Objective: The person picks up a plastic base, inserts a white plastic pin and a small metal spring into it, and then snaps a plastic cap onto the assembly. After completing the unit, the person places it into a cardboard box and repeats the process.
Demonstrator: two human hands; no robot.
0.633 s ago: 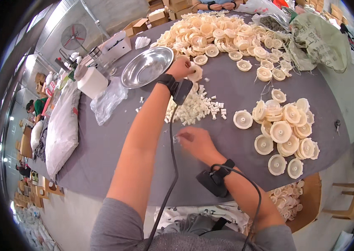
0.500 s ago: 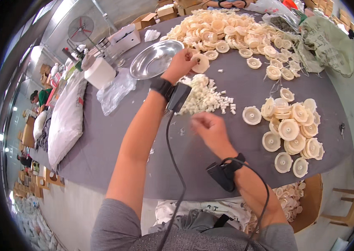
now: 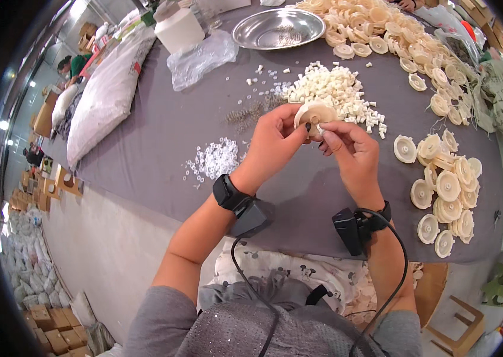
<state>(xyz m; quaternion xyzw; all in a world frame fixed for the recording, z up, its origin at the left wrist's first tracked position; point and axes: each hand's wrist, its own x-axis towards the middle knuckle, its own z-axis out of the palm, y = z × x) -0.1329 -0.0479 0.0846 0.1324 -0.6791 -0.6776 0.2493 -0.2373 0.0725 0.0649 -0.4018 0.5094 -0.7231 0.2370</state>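
both hands, left hand and right hand, pinch a cream disc above bare grey table.

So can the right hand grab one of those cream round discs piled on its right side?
Probably yes. The right hand is pinching at the cream plastic disc held by the left hand, but the pile of cream round discs lies close beside it on bare grey table, nothing between.
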